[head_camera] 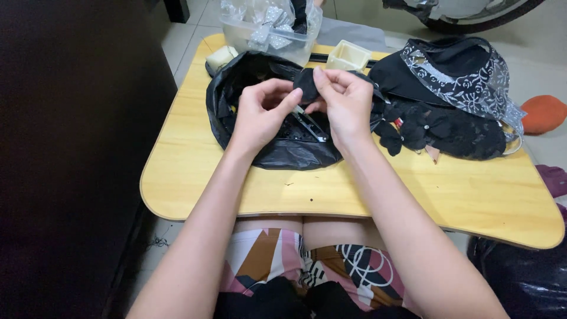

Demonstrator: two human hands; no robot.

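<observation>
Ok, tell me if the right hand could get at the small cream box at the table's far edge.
Probably yes: the cream box sits just beyond the right hand, nothing between, though its fingers pinch a black piece.

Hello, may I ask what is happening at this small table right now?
A seated person works over a yellow lap table. The right hand pinches a small black fabric piece, and the left hand holds a metal hair clip against it, above an open black plastic bag. Black lace pieces lie to the right; a clear plastic tub stands behind.
</observation>
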